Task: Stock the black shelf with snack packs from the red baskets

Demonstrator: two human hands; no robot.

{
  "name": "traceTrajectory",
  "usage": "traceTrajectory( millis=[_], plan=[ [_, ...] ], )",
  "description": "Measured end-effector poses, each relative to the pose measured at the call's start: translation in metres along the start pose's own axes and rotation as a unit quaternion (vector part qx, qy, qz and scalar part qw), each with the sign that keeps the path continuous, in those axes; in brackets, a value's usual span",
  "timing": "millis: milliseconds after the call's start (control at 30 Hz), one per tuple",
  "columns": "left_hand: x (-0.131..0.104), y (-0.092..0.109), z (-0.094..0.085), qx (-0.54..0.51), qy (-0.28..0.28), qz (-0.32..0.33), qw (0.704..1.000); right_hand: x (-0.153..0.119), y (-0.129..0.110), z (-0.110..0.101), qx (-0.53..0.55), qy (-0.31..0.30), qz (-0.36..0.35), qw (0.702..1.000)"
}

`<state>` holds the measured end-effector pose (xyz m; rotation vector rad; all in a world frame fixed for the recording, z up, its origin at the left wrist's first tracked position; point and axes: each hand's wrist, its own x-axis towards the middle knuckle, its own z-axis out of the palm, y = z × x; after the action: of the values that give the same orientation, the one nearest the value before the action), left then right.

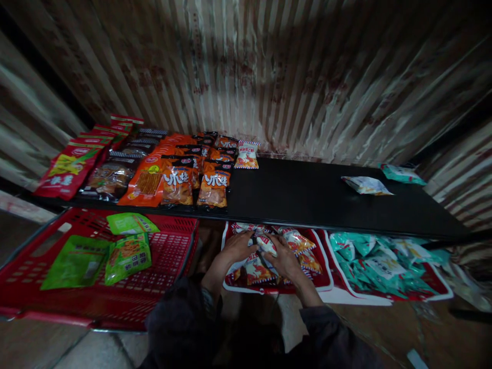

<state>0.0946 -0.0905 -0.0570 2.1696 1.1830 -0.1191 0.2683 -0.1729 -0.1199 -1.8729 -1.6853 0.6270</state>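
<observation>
White-and-red glossy plastic snack packet (266, 245) lies atop similar packets in the middle red plastic basket with a white rim (327, 266). Left hand (239, 248): fingers bent against the packet's left side. Right hand (285, 257): fingers bent against its right side. Whether either hand grips firmly I cannot tell.

Both wrists pass over the basket's near side. The long black flat shelf (292, 195) overhangs the basket's far part, its near edge just beyond the fingers. Left of this basket, a narrow floor gap separates it from the wide red perforated plastic basket (161, 277) bearing 3 green packets (128, 258). Right side is tighter: the red, white-rimmed basket of teal packets (446, 295) stands just beside.

On the shelf, a broad black span shows between 1 upright white-and-red packet (247, 155) and 2 packets lying far right (367, 186).
</observation>
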Motion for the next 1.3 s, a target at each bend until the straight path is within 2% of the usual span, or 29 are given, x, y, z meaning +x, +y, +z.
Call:
traceTrajectory(
  millis=[167, 300, 433, 500, 567, 667, 800, 867, 967, 1067, 1167, 1233, 1300],
  plan=[
    [0.005, -0.005, 0.006, -0.002, -0.002, 0.02, 1.0, 0.004, -0.002, -0.011, -0.003, -0.048, -0.007, 0.999],
    [0.009, -0.013, 0.01, -0.013, -0.007, 0.021, 1.0, 0.008, 0.0, -0.01, 0.024, -0.083, -0.015, 0.996],
    [0.011, -0.015, 0.008, -0.032, -0.01, 0.01, 0.999, 0.012, -0.001, -0.009, 0.051, -0.068, 0.026, 0.996],
    [0.011, -0.015, 0.004, -0.044, -0.013, 0.007, 0.999, 0.014, -0.003, -0.014, 0.071, -0.081, 0.061, 0.992],
    [0.009, -0.015, -0.002, -0.069, -0.014, 0.023, 0.997, 0.015, -0.004, -0.024, 0.093, -0.109, 0.103, 0.984],
    [0.006, -0.015, -0.009, -0.11, -0.014, 0.065, 0.992, 0.015, -0.004, -0.037, 0.134, -0.164, 0.113, 0.971],
    [0.006, -0.017, -0.012, -0.103, -0.036, 0.092, 0.99, 0.014, 0.004, -0.045, 0.195, -0.207, 0.154, 0.946],
    [0.008, -0.018, -0.014, -0.091, -0.025, 0.099, 0.991, 0.015, 0.011, -0.046, 0.245, -0.22, 0.171, 0.928],
    [0.009, -0.017, -0.018, -0.125, 0.002, 0.129, 0.984, 0.017, 0.019, -0.049, 0.338, -0.247, 0.156, 0.895],
    [0.007, -0.017, -0.021, -0.223, 0.017, 0.169, 0.96, 0.021, 0.022, -0.055, 0.402, -0.237, 0.156, 0.87],
    [0.006, -0.018, -0.022, -0.284, 0.009, 0.181, 0.941, 0.026, 0.019, -0.057, 0.425, -0.227, 0.161, 0.861],
    [0.005, -0.02, -0.022, -0.285, -0.005, 0.178, 0.942, 0.029, 0.016, -0.057, 0.426, -0.239, 0.156, 0.859],
    [0.006, -0.022, -0.022, -0.246, -0.011, 0.157, 0.956, 0.032, 0.014, -0.056, 0.413, -0.248, 0.143, 0.864]
  ],
)
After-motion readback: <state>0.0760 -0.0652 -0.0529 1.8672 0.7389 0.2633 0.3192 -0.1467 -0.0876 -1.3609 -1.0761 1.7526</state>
